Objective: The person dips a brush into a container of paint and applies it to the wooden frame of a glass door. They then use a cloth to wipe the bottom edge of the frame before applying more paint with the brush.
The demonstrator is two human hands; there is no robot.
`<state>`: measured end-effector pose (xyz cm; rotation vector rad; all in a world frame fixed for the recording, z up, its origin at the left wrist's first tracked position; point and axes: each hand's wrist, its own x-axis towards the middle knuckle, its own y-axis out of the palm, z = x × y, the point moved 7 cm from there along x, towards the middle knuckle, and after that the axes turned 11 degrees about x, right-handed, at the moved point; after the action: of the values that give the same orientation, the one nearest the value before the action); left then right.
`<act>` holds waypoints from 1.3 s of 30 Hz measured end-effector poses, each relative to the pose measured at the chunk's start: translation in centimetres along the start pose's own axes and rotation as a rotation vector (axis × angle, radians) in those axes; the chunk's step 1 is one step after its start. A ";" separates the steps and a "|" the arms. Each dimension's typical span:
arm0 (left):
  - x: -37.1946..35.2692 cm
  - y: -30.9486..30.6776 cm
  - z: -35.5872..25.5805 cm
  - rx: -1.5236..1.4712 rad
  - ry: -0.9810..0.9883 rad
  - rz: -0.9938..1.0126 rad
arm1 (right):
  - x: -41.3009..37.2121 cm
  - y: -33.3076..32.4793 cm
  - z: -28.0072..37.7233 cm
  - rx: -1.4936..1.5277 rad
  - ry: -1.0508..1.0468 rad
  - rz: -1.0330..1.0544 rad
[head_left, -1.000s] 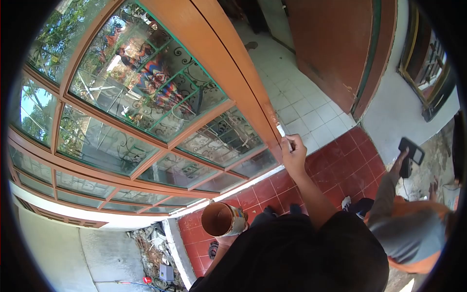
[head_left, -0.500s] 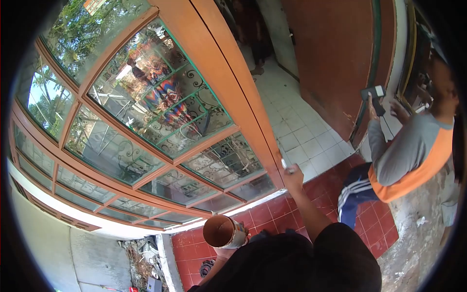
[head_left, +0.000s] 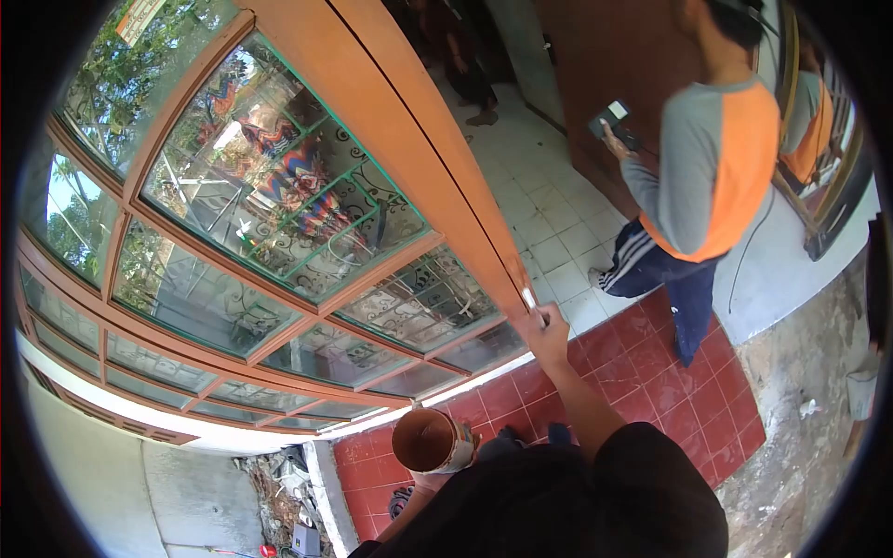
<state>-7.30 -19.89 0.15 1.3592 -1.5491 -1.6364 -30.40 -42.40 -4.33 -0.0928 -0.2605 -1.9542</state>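
My left hand (head_left: 432, 481) is closed around a paint can (head_left: 458, 445), its open mouth facing up and its inside coated reddish brown. In my closed right hand (head_left: 549, 327) is a small paintbrush (head_left: 529, 298) with a white part showing. Its tip is at the edge of the orange-brown wooden frame (head_left: 465, 219), beside the doorway; the bristles are too small to make out clearly. Darker brown shows on the wood just above the brush. Glass panes (head_left: 288, 177) edged in the same wood lie left of my right hand.
A person in a grey and orange shirt (head_left: 744, 158) stands at the doorway on the right, holding a dark device (head_left: 614, 123). Another person (head_left: 460, 60) stands inside. Red tiles (head_left: 614, 363) cover the floor near me. Rubble (head_left: 279, 493) lies at the lower left.
My right hand has shifted slightly left along the frame edge with the brush. The person in grey and orange has stepped left into the doorway with the device. The can has barely moved.
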 end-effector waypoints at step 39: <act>-1.0 -1.4 -0.1 0.014 0.064 -0.231 | -7.2 -2.4 -22.1 0.414 0.877 -0.141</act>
<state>-6.43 -18.71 -0.85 1.6323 -1.4123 -1.6994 -28.53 -39.95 -27.47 1.0475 -0.0777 -1.8528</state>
